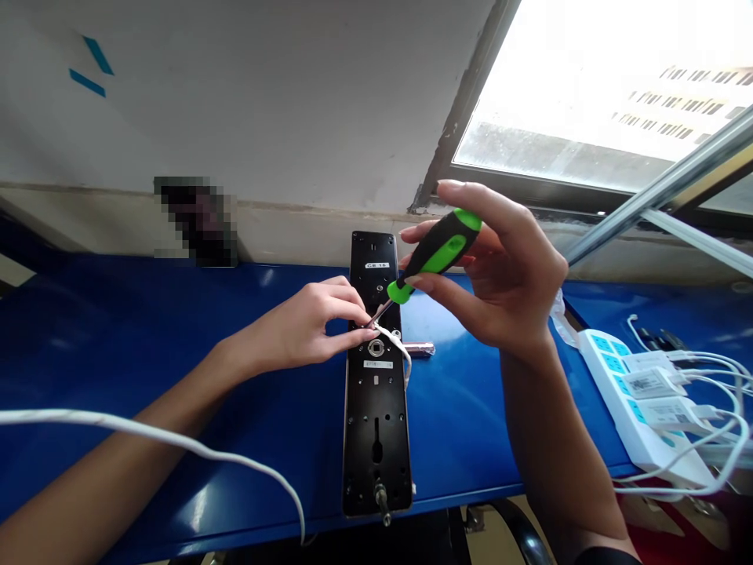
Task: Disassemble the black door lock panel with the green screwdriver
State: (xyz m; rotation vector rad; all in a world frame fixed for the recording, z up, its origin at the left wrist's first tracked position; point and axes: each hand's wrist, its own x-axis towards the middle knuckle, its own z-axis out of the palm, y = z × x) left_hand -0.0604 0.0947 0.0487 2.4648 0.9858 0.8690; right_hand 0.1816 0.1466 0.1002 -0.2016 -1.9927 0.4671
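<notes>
A long black metal plate (391, 459), like a door lock's back plate, lies lengthwise on the blue table. It has several holes, two white labels and a threaded rod standing near its close end. My right hand (506, 267) is closed around the green and black handle of a screwdriver (438, 249), tilted with its tip down at the plate's middle. The fingertips of my left hand (321, 322) are pinched together at that tip; what they hold is hidden. A short white cable (405, 359) runs from there over the plate's right edge.
A white power strip (617, 392) with several plugged-in chargers and cables stands at the right. A small reddish cylinder (420, 350) lies beside the plate. One loose white cable (194, 449) crosses at left. The wall and window border the blue table (464, 439) behind.
</notes>
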